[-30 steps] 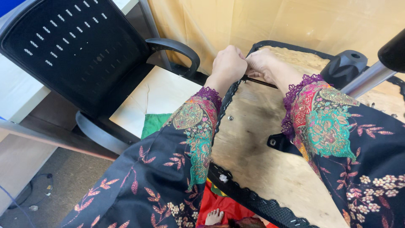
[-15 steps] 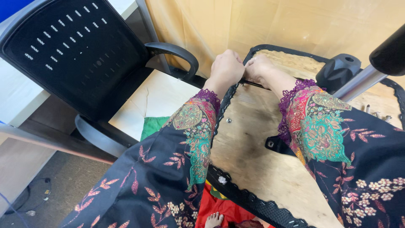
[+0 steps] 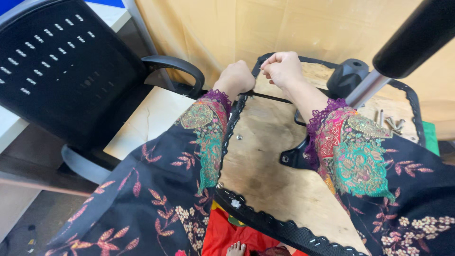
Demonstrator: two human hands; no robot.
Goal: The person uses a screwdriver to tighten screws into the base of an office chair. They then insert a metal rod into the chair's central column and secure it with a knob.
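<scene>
An upturned chair seat (image 3: 270,175) lies under the camera, its bare plywood underside facing up and a black fabric edging stapled round the rim. All positions below are given relative to this seat.

Left hand (image 3: 235,78): closed in a fist at the seat's far left edge, just outside the black edging. What it grips cannot be made out; the fingers are turned away from the camera.

Right hand (image 3: 283,68): closed in a fist over the seat's far edge, just beside the left hand but not touching it. A thin black rod (image 3: 270,97) runs across the wood directly below both fists. Whether either hand holds the rod cannot be told.

Both forearms wear dark sleeves with floral embroidery and purple lace cuffs.

On the seat: a black metal bracket (image 3: 296,156) sits near the middle, partly hidden by the right sleeve. A black knob-like part (image 3: 350,76) stands at the far right area, with a silver gas cylinder (image 3: 365,90) rising from beside it and ending in a black tube (image 3: 417,35). Several loose bolts (image 3: 391,122) lie on the wood near the right rim. Small screws show in the wood near the left rim.

Left of the seat: a black mesh office chair (image 3: 61,71) with a curved armrest (image 3: 175,66). Beyond the seat hangs a tan curtain (image 3: 265,23). At the near edge, red cloth (image 3: 220,234) and a bare foot (image 3: 235,248) show on the floor.
</scene>
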